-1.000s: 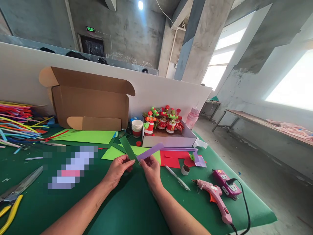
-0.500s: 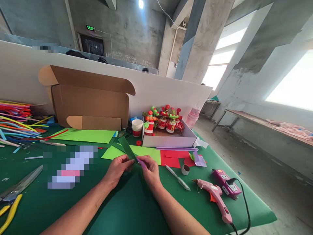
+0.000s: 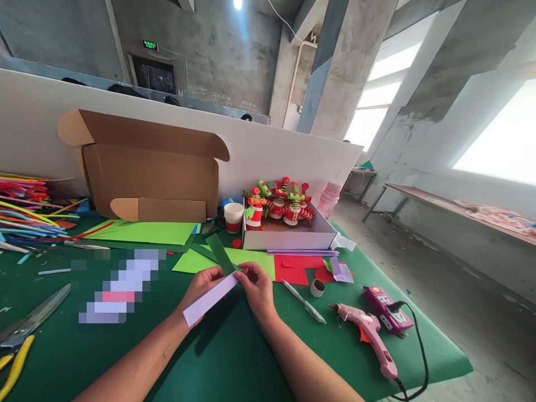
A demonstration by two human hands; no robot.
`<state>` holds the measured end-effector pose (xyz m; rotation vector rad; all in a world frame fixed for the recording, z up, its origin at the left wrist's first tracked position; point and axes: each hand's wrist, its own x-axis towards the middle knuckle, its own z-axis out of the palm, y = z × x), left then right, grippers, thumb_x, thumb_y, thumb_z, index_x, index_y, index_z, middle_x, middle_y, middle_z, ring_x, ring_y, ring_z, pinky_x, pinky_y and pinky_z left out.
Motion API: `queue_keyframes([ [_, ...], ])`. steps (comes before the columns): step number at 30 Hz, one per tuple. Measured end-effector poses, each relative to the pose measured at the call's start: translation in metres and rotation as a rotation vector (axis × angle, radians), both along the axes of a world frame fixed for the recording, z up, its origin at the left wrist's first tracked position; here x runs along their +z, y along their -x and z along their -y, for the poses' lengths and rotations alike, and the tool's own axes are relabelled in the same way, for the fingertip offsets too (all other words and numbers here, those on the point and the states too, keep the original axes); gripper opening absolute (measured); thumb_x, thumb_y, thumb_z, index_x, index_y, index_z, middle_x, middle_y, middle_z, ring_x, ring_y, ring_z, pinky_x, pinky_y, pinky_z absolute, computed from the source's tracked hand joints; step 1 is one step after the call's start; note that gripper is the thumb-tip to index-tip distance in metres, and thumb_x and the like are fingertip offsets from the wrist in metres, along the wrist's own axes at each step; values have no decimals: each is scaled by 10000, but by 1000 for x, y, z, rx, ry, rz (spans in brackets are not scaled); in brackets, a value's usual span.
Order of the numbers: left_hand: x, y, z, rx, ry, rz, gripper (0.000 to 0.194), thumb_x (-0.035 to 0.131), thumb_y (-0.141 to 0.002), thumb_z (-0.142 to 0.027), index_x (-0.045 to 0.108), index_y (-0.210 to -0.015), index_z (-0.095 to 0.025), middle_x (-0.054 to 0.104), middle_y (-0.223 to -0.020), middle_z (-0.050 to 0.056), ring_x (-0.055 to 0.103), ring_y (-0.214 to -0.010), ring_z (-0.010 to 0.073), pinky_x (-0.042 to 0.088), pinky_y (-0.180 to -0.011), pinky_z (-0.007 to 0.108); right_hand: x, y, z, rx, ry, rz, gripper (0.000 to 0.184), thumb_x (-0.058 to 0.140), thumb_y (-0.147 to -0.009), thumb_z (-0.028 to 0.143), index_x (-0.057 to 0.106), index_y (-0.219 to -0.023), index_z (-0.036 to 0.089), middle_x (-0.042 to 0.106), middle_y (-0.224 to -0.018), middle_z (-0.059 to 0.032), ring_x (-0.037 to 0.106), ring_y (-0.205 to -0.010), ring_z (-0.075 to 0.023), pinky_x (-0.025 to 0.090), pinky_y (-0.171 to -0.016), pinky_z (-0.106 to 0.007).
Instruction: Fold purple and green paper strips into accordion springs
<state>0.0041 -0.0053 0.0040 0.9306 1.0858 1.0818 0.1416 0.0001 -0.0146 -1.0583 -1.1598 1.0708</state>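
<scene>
A dark green paper strip (image 3: 220, 252) points up and away from between my hands. From the same spot a light purple paper strip (image 3: 210, 299) slants down to the left, across my left fingers. My left hand (image 3: 200, 286) is closed on the green strip near its lower end, its fingers partly behind the purple one. With thumb and fingers, my right hand (image 3: 258, 290) pinches the purple strip's upper end, where the two strips cross. Whether they are stuck together there is hidden by my fingertips.
Scissors (image 3: 36, 318) and pipe cleaners (image 3: 29, 215) lie left. A cardboard box (image 3: 154, 178), paper cups (image 3: 233, 215) and a white tray (image 3: 288, 241) of red-green figures stand behind. Right are a pen (image 3: 305, 301), brown roll (image 3: 317, 288), pink glue gun (image 3: 368, 335) and purple power strip (image 3: 387, 310).
The purple strip, seen mostly edge-on in my right hand before, now lies flat to view and extends down-left over my left hand. Both hands stay close together around the green strip.
</scene>
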Motion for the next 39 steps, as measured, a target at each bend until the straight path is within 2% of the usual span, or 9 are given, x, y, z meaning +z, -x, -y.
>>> queue_keyframes([
  [6, -2, 1, -1, 2, -33, 11, 274, 799, -498, -349, 608, -568, -165, 577, -511, -11, 474, -467, 109, 330, -454, 223, 2, 1, 1, 87, 97, -31, 213, 705, -686, 421, 677, -690, 211, 630, -615, 8, 557, -585, -152, 473, -585, -272],
  [14, -3, 3, -3, 14, -33, -31, 288, 817, -475, -350, 629, -566, -153, 603, -526, 0, 488, -461, 110, 339, -436, 221, 1, 2, 0, 100, 114, -50, 255, 724, -672, 437, 638, -669, 196, 597, -568, 31, 527, -500, -114, 425, -520, -241],
  [20, -3, 3, -3, 3, -28, -25, 271, 817, -494, -345, 681, -618, -147, 641, -561, 23, 526, -475, 135, 382, -449, 250, 4, 1, 0, 79, 109, -22, 261, 709, -694, 448, 639, -670, 198, 572, -495, 37, 533, -469, -120, 437, -519, -248],
  [26, -4, 3, -3, 42, -110, 26, 302, 777, -529, -340, 740, -771, -163, 726, -727, 53, 627, -664, 204, 514, -663, 338, 3, -1, -2, 32, 130, -152, 312, 713, -682, 502, 621, -722, 206, 625, -532, 25, 619, -529, -156, 507, -579, -284],
  [30, 1, 3, 0, -88, -109, 35, 353, 771, -535, -290, 747, -869, -182, 757, -893, 74, 657, -869, 251, 510, -734, 334, 3, 0, -2, 66, 179, -283, 343, 775, -616, 468, 593, -740, 205, 662, -605, 14, 665, -579, -172, 559, -634, -318],
  [32, 2, 2, 1, -123, -121, 33, 387, 787, -563, -321, 745, -919, -175, 755, -948, 89, 653, -940, 268, 502, -741, 323, 4, 1, -2, 75, 186, -319, 340, 795, -595, 437, 588, -729, 204, 652, -612, 21, 668, -588, -167, 573, -654, -323],
  [35, 0, 0, 1, -64, -138, 13, 418, 809, -591, -432, 745, -894, -150, 755, -927, 104, 653, -946, 281, 507, -772, 346, 5, 2, 1, 97, 190, -336, 327, 806, -592, 410, 579, -712, 207, 633, -616, 34, 665, -581, -162, 577, -642, -321],
  [39, -4, -2, -2, 74, -144, -4, 470, 840, -520, -500, 736, -811, -147, 743, -795, 75, 654, -842, 264, 517, -794, 379, 6, 3, 3, 169, 214, -309, 333, 821, -586, 407, 590, -707, 199, 643, -636, 28, 661, -590, -154, 570, -656, -311],
])
